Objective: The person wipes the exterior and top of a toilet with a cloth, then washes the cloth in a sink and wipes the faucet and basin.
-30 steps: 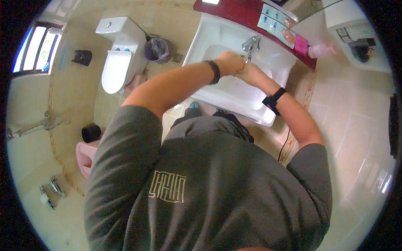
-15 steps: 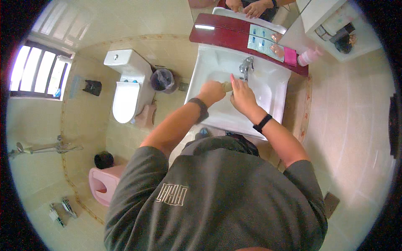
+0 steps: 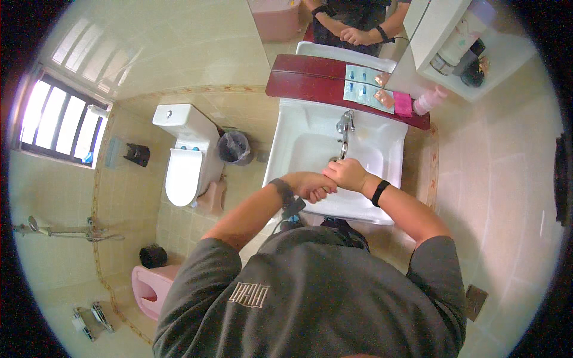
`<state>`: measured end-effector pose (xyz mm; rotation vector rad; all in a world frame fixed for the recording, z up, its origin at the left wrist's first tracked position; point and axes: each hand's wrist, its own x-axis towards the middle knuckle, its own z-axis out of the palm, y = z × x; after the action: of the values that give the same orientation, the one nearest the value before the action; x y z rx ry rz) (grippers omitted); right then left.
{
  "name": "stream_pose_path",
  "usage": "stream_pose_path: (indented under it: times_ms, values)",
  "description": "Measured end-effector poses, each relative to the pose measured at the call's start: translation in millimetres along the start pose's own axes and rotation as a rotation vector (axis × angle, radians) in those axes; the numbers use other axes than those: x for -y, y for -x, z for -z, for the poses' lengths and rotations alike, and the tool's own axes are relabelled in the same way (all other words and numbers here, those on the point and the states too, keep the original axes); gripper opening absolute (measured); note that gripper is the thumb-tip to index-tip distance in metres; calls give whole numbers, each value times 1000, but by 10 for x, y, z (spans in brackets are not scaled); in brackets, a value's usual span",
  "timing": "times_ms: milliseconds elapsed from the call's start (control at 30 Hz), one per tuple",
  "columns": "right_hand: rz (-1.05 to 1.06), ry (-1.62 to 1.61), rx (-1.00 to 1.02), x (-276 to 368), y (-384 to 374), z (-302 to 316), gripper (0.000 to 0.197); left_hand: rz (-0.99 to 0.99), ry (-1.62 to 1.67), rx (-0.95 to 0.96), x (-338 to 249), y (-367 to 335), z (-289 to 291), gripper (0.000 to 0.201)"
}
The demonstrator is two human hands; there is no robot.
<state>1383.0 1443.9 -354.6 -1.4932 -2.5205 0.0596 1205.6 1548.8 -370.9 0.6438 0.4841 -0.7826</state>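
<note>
My left hand [image 3: 315,187] is over the front part of the white washbasin [image 3: 292,119], its fingers curled inward. Whether anything lies inside them is hidden. My right hand [image 3: 347,174] presses closed against the thumb side of my left hand, gripping it. Just beyond them is the chrome faucet [image 3: 344,128], its spout pointing toward my hands. A dark band with a small dark box [image 3: 293,207] hanging by it is on my left wrist, and a black band [image 3: 379,193] is round my right one. The mirror [image 3: 334,24] repeats the two joined hands.
Behind the basin runs a dark red shelf [image 3: 304,77] with a pale blue packet [image 3: 358,89], a pink box [image 3: 403,104] and a pink bottle [image 3: 430,100]. To the left stand a lined bin [image 3: 234,148], a white toilet [image 3: 183,173] and a pink stool [image 3: 152,286].
My hands have drawn nearer to my body and clasped each other; my right index finger, stretched out before, is now bent. The beige-green thing between the hands no longer shows. The view has tilted up.
</note>
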Motion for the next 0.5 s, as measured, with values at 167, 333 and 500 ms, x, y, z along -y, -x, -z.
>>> stream_pose_path:
  times_ms: [167, 333, 500]
  values:
    - [-176, 70, 439, 152, -259, -225, 13, -153, -1315, -765, 90, -216, 357, 22]
    - [-448, -343, 400, -2, -384, -238, 24, -246, -1832, -1029, -146, -168, 326, 21]
    - [-758, -877, 477, 0, -431, 32, 21, -231, -2043, -967, -405, 139, 96, 19]
